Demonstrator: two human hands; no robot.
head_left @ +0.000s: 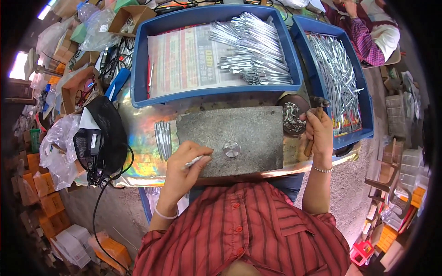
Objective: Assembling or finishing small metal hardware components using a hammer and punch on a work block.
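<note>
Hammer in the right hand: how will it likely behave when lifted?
The hammer is probably head-heavy: its dark metal head sits at one end of a slim wooden handle. Likely stiff: the handle looks straight. Slipping seems unlikely with the right hand curled around it.

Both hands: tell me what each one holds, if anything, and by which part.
The right hand grips a hammer by its wooden handle, near the head. The left hand pinches a slim silvery piece; which part cannot be told.
</note>
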